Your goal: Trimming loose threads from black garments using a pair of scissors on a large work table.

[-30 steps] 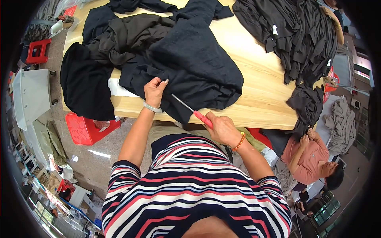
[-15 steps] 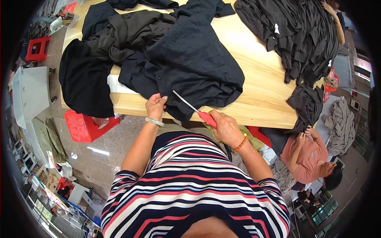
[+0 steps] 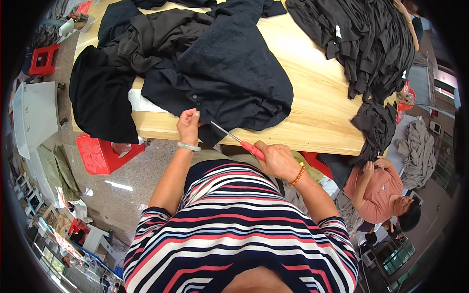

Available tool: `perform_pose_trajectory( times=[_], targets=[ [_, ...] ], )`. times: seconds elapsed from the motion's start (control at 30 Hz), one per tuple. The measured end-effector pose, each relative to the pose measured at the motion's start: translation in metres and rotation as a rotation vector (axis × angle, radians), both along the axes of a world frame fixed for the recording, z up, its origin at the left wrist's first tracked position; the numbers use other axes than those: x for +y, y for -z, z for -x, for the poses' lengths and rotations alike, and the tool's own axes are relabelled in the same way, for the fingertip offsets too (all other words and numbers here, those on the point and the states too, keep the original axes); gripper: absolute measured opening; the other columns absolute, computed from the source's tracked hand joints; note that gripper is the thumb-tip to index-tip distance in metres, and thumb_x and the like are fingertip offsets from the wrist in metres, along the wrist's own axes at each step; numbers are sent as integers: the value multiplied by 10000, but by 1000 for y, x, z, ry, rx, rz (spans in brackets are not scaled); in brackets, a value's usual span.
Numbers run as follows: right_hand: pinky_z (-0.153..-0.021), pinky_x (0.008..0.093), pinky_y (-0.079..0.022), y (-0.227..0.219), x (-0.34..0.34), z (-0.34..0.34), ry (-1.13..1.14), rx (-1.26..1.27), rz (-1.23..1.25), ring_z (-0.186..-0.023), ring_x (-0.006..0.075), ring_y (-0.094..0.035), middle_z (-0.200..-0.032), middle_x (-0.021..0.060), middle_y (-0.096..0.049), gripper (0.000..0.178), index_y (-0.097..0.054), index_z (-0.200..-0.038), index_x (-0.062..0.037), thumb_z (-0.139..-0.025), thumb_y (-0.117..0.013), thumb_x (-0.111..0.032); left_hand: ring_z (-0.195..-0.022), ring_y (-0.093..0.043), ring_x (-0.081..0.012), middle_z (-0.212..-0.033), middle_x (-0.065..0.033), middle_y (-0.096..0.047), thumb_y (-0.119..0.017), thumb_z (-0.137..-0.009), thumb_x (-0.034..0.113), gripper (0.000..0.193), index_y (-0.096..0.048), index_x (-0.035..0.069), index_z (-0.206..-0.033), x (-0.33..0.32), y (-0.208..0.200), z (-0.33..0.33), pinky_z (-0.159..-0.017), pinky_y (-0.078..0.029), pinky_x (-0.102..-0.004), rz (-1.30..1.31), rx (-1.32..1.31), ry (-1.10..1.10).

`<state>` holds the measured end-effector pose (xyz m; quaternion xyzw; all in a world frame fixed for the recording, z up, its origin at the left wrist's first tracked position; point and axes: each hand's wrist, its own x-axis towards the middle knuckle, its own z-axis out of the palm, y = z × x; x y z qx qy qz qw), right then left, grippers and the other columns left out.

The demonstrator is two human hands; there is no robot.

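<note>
A dark navy garment (image 3: 234, 73) with small buttons along one edge lies spread over the near side of the table. At that edge, just below the buttons, my left hand (image 3: 187, 128) is closed, thumb and fingers pinched on the cloth. My right hand (image 3: 279, 160) wraps round the red handle of a screwdriver (image 3: 252, 150). Its thin metal shaft points up and left, with the tip over the garment's lower edge, close to my left fingers. Whether the tip touches the cloth I cannot tell.
The wooden table (image 3: 322, 97) carries more dark garments (image 3: 102, 97) at left and a large dark heap (image 3: 371, 44) at far right. A red stool (image 3: 105, 155) stands below its left edge. At right, a person in a pink shirt (image 3: 373, 190) handles dark cloth.
My left fingers have shifted slightly up the garment's edge, toward the buttons. The screwdriver's tip has come a little nearer to me. The whole view has moved slightly.
</note>
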<state>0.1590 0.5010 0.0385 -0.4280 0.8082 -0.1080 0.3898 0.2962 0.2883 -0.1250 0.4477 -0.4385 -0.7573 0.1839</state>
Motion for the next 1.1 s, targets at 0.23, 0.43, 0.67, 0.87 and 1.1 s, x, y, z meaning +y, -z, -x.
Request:
perform_pose_trajectory(
  times=[0.23,0.43,0.67,0.87,1.1],
  targets=[
    [-598,452,-485,10,14,-6,40,26,47,-657,368,-629,-680,197,-621,199,-549,-961,-41,-785,-588,-124,-681,-616,-83,-815,-19,-660,-683,-848,53,104,-605,53,-916,16,0,-2,-631,-515,-220,-208,-57,77],
    [-607,447,-486,6,18,-13,-63,38,-88,-650,371,-624,-693,198,-627,220,-570,-984,-55,-791,-594,-156,-716,-615,-91,-819,-33,-658,-650,-843,-18,76,-621,36,-887,15,-5,-3,-686,-510,-225,-324,93,9],
    [-681,442,-495,-4,2,2,50,-32,48,-780,364,-626,-801,194,-630,249,-552,-1026,-50,-784,-590,-100,-720,-575,-94,-817,-37,-648,-742,-776,99,211,-637,8,-935,-8,-38,-18,-622,-467,-256,372,-510,1221],
    [-751,428,-491,4,-16,11,146,5,215,-880,351,-608,-907,163,-625,303,-545,-1075,-62,-781,-620,-53,-634,-552,-85,-784,-19,-645,-767,-786,218,305,-619,-12,-920,-61,-47,46,-580,-441,-228,606,-282,10],
    [-744,428,-490,-7,-34,19,136,8,157,-879,341,-611,-896,153,-628,290,-543,-1065,-79,-784,-617,-60,-866,-644,-178,-971,-50,-679,-601,-926,207,177,-627,66,-1030,-84,-37,29,-752,-525,-359,-109,110,23]
  ],
)
